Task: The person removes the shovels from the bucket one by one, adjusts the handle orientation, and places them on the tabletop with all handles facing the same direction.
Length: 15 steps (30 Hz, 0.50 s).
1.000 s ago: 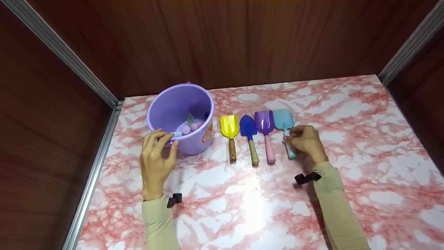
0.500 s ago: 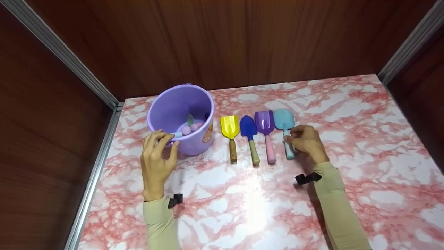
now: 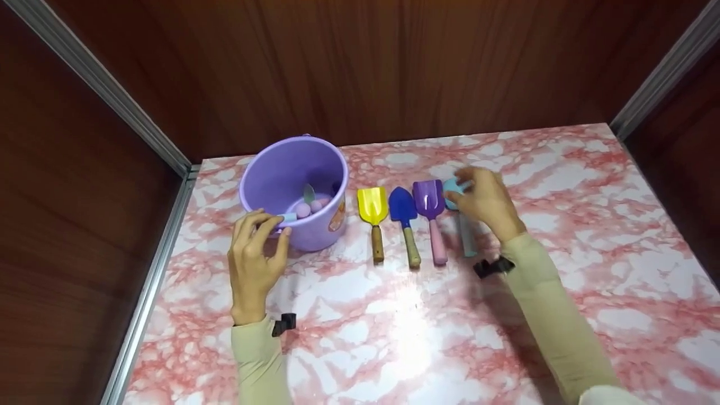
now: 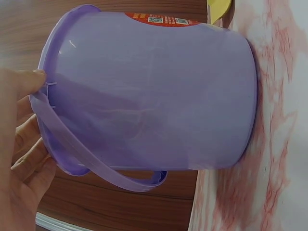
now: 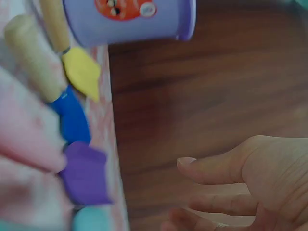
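Note:
My left hand (image 3: 249, 267) grips the near rim of a purple bucket (image 3: 309, 236), fingers over the edge; the left wrist view shows its thumb on the rim and the bucket's carry handle (image 4: 91, 156) hanging down. Inside the bucket lie pinkish rounded ends (image 3: 304, 211), a light blue piece and a grey-green blade. My right hand (image 3: 485, 199) hovers over the light blue toy shovel (image 3: 467, 239), covering part of its blade. In the right wrist view its thumb (image 5: 211, 168) and fingers are apart, nothing between them.
Left of the light blue shovel lie a purple shovel (image 3: 428, 197) with a pink handle, a blue trowel (image 3: 403, 205) and a yellow shovel (image 3: 372, 203), side by side. Dark wood panels (image 3: 394, 67) close off the back and sides of the marbled table (image 3: 349, 326).
My right hand has let go of the light blue shovel's handle and moved up and slightly left over its blade. My left hand stays on the bucket's rim.

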Motion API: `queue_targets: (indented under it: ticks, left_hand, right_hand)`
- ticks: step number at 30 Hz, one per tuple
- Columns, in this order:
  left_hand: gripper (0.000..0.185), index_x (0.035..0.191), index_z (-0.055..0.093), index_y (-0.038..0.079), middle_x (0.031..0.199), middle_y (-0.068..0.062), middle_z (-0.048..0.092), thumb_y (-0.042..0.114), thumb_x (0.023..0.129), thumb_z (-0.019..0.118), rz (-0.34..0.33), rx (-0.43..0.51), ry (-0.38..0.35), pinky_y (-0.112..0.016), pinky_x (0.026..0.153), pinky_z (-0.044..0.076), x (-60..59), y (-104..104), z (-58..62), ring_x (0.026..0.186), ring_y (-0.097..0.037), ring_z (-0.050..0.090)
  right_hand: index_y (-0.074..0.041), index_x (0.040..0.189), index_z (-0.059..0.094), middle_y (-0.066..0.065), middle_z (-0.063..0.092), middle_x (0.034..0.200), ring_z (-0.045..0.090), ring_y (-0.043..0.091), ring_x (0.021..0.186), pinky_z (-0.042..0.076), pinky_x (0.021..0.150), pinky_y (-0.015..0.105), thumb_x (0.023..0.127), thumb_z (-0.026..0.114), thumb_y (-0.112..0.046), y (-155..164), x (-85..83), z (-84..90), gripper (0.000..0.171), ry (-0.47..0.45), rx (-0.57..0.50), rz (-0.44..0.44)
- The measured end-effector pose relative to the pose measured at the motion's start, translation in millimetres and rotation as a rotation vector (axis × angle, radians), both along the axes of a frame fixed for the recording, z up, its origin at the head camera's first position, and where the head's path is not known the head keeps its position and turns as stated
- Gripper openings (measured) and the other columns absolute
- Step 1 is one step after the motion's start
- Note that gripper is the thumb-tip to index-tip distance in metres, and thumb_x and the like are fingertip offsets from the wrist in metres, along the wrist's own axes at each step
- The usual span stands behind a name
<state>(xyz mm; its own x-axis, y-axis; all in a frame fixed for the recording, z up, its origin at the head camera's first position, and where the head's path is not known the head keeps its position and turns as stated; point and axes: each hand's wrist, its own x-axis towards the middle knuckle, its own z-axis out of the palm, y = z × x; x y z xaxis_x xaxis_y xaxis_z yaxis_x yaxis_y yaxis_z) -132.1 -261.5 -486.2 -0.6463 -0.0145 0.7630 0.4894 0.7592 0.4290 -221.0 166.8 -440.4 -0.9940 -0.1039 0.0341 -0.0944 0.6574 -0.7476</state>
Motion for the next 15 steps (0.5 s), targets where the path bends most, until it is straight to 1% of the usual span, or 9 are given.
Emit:
queue_targets:
  ticks: [2,5,7,10,13,15]
  left_hand:
    - [0.024,0.112,0.080,0.002,0.116,-0.016,0.073,0.020,0.096,0.081,0.003,0.002,0.003,-0.042,0.116,0.051,0.0,0.6,-0.9,0.127,-0.037,0.063]
    - [0.024,0.112,0.080,0.002,0.116,-0.016,0.073,0.020,0.096,0.080,0.006,-0.002,0.003,-0.041,0.116,0.051,-0.5,0.6,-0.4,0.127,-0.036,0.063]
    - [0.024,0.112,0.080,0.002,0.116,-0.015,0.073,0.020,0.097,0.080,0.006,-0.009,0.003,-0.041,0.115,0.052,-0.8,0.2,0.0,0.128,-0.036,0.063]
    - [0.024,0.113,0.080,0.002,0.116,-0.016,0.073,0.020,0.097,0.080,0.004,-0.009,0.002,-0.041,0.116,0.051,-0.3,-0.2,0.0,0.128,-0.037,0.063]
    - [0.024,0.113,0.080,0.003,0.117,-0.016,0.073,0.020,0.097,0.080,0.006,-0.007,-0.002,-0.042,0.117,0.050,0.0,0.1,-0.6,0.128,-0.037,0.063]
    - [0.024,0.114,0.080,0.004,0.117,-0.016,0.073,0.020,0.097,0.080,0.006,-0.005,-0.006,-0.043,0.118,0.050,-0.2,1.0,-0.8,0.128,-0.036,0.063]
  right_hand:
    - [0.007,0.137,0.065,0.028,0.071,0.130,0.071,0.045,0.115,0.062,0.097,0.056,0.095,0.079,-0.015,-12.1,-7.1,13.8,0.049,0.040,0.008,0.043]
    - [0.005,0.137,0.066,0.026,0.071,0.132,0.072,0.042,0.115,0.062,0.100,0.055,0.096,0.079,-0.015,-34.8,-17.1,36.1,0.048,0.062,0.034,0.124]
    - [0.003,0.138,0.066,0.024,0.071,0.134,0.072,0.038,0.115,0.063,0.099,0.053,0.096,0.080,-0.016,-52.3,-22.0,51.3,0.048,0.051,0.040,0.191]
    - [0.001,0.136,0.068,0.020,0.071,0.133,0.074,0.035,0.112,0.065,0.095,0.049,0.095,0.081,-0.016,-80.6,-28.1,70.8,0.047,0.034,0.033,0.324]
    - [0.000,0.134,0.069,0.019,0.073,0.129,0.075,0.031,0.109,0.066,0.093,0.043,0.095,0.081,-0.014,-109.3,-33.0,84.1,0.043,0.021,0.015,0.429]
    - [0.000,0.130,0.071,0.018,0.074,0.126,0.076,0.030,0.108,0.066,0.094,0.040,0.095,0.081,-0.014,-127.7,-35.9,89.0,0.040,0.025,0.004,0.460]
